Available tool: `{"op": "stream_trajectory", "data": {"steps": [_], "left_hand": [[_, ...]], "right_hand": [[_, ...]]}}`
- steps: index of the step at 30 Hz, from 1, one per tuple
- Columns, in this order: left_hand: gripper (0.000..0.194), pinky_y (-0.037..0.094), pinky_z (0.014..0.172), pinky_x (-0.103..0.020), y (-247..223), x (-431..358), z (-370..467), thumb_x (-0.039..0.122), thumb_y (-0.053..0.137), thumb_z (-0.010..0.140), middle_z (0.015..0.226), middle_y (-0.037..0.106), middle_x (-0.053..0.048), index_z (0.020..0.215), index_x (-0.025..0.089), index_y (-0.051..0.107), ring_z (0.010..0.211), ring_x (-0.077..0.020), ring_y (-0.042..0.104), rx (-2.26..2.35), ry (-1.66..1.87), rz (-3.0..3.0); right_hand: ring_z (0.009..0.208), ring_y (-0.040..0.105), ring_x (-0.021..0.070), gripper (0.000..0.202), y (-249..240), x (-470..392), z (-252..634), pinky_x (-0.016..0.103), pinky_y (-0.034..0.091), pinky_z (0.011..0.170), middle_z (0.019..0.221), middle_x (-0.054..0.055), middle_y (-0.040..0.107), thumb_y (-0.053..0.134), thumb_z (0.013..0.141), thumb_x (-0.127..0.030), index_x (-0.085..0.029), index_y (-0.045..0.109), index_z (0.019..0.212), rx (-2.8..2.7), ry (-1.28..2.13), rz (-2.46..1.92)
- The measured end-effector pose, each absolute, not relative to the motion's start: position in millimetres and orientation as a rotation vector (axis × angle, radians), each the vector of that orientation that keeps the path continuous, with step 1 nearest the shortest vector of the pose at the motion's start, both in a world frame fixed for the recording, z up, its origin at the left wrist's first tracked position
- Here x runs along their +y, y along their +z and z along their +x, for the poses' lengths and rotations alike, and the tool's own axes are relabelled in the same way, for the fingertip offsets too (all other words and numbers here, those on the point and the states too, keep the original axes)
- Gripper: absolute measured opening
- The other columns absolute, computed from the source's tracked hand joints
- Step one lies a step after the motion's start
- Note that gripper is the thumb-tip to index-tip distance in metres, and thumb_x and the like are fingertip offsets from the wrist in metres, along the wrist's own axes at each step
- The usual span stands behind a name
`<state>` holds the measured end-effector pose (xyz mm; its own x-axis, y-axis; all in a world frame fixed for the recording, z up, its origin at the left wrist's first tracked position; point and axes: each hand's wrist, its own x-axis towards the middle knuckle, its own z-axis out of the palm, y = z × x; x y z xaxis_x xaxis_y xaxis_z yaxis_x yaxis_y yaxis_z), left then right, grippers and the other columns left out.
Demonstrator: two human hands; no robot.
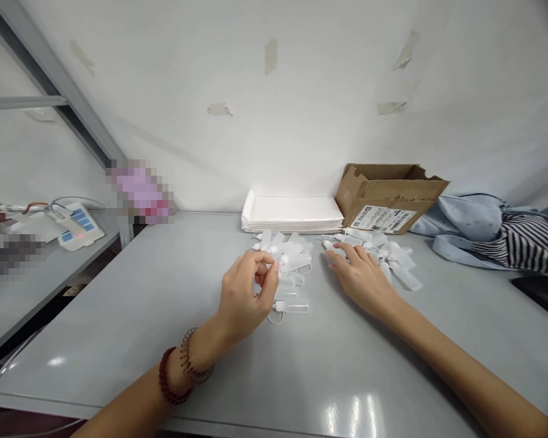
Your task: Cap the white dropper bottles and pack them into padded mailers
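Two bottle piles wanted light, single picks: whether the left hand gripped anything was unclear, the right hand lay loosely open

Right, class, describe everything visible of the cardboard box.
The cardboard box is brown, open-topped, with an uneven rim and a printed white label on its front. Any contents are hidden. It stands at the back of the grey table, between white stack and blue cloth. Translucent tubes lie before it; neither left hand nor right hand touches it.
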<state>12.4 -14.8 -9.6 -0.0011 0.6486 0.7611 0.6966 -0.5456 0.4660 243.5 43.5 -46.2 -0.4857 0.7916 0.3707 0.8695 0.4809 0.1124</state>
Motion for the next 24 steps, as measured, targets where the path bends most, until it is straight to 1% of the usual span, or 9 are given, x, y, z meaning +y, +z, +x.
{"op": "stream_trajectory", "data": {"steps": [3, 8, 11, 13, 15, 18, 20, 22, 24], "left_hand": [[0.008, 0.040, 0.052, -0.019, -8.5, -17.0, 12.9, 0.012, 0.054, 0.084, 0.053, 0.046, 0.008, 0.084, 0.018, 0.050, 0.049, -0.0081, 0.045, -1.439, -1.608, -2.249], [0.010, 0.038, 0.053, -0.022, -13.6, -18.0, 14.4, 0.008, 0.051, 0.083, 0.053, 0.045, 0.006, 0.080, 0.017, 0.053, 0.048, -0.0082, 0.043, -1.254, -1.474, -2.418], [0.012, 0.035, 0.053, -0.024, -15.8, -19.5, 16.5, 0.007, 0.049, 0.084, 0.054, 0.045, 0.005, 0.077, 0.017, 0.053, 0.051, -0.0105, 0.040, -1.188, -1.364, -2.508], [0.011, 0.036, 0.054, -0.025, -16.3, -20.5, 17.3, 0.007, 0.049, 0.084, 0.054, 0.047, 0.004, 0.079, 0.016, 0.054, 0.054, -0.0117, 0.041, -1.185, -1.330, -2.556], [0.010, 0.037, 0.056, -0.026, -16.4, -21.3, 17.4, 0.008, 0.049, 0.085, 0.056, 0.049, 0.002, 0.080, 0.016, 0.055, 0.057, -0.0126, 0.043, -1.213, -1.320, -2.589], [0.008, 0.041, 0.061, -0.028, -15.9, -21.7, 16.7, 0.012, 0.049, 0.087, 0.062, 0.056, 0.000, 0.087, 0.015, 0.057, 0.061, -0.0136, 0.048, -1.309, -1.332, -2.624], [0.011, 0.044, 0.063, -0.028, -14.4, -21.9, 16.3, 0.018, 0.049, 0.089, 0.066, 0.059, 0.000, 0.096, 0.014, 0.058, 0.064, -0.0141, 0.052, -1.419, -1.349, -2.656], [0.019, 0.045, 0.060, -0.025, -11.8, -22.1, 16.4, 0.024, 0.050, 0.090, 0.069, 0.061, 0.000, 0.105, 0.014, 0.057, 0.065, -0.0142, 0.055, -1.576, -1.349, -2.698], [0.026, 0.045, 0.054, -0.023, -8.2, -22.5, 16.8, 0.029, 0.051, 0.090, 0.070, 0.062, 0.000, 0.112, 0.015, 0.055, 0.067, -0.0141, 0.057, -1.733, -1.338, -2.742]], "right_hand": [[0.099, 0.049, 0.0316, 0.028, -46.2, 46.0, 241.8, 0.040, 0.038, 0.076, 0.115, 0.019, 0.059, 0.040, 0.092, -0.015, -0.013, 0.062, 0.110, -2.444, -0.405, -1.472], [0.083, 0.051, 0.0294, 0.026, -41.8, 47.6, 241.3, 0.039, 0.037, 0.069, 0.084, 0.016, 0.063, 0.038, 0.090, -0.014, -0.014, 0.065, 0.090, -2.392, -0.319, -1.514], [0.079, 0.053, 0.0265, 0.023, -32.6, 40.7, 245.6, 0.036, 0.039, 0.067, 0.079, 0.012, 0.063, 0.039, 0.089, -0.018, -0.018, 0.060, 0.081, -2.317, -0.217, -1.495], [0.074, 0.054, 0.0225, 0.018, -22.4, 31.8, 248.3, 0.032, 0.041, 0.062, 0.077, 0.007, 0.062, 0.041, 0.090, -0.025, -0.021, 0.056, 0.081, -2.252, -0.143, -1.486], [0.069, 0.053, 0.0189, 0.016, -10.1, 21.5, 248.5, 0.028, 0.041, 0.056, 0.078, 0.005, 0.060, 0.044, 0.091, -0.034, -0.022, 0.053, 0.085, -2.129, 0.058, -1.468], [0.074, 0.054, 0.0172, 0.019, 6.3, 9.1, 244.1, 0.029, 0.042, 0.063, 0.083, 0.003, 0.062, 0.051, 0.089, -0.042, -0.024, 0.050, 0.088, -1.790, 0.807, -1.289], [0.075, 0.053, 0.0165, 0.021, 12.1, 4.6, 240.6, 0.030, 0.041, 0.068, 0.083, 0.002, 0.063, 0.053, 0.088, -0.044, -0.024, 0.049, 0.092, -1.636, 1.193, -1.147], [0.074, 0.051, 0.0160, 0.022, 13.3, 2.2, 238.3, 0.031, 0.040, 0.070, 0.083, 0.002, 0.062, 0.054, 0.088, -0.045, -0.025, 0.049, 0.095, -1.539, 1.408, -1.043], [0.075, 0.049, 0.0159, 0.022, 11.8, 0.4, 237.4, 0.032, 0.038, 0.072, 0.085, 0.002, 0.062, 0.054, 0.088, -0.045, -0.026, 0.049, 0.098, -1.485, 1.506, -0.982]]}}
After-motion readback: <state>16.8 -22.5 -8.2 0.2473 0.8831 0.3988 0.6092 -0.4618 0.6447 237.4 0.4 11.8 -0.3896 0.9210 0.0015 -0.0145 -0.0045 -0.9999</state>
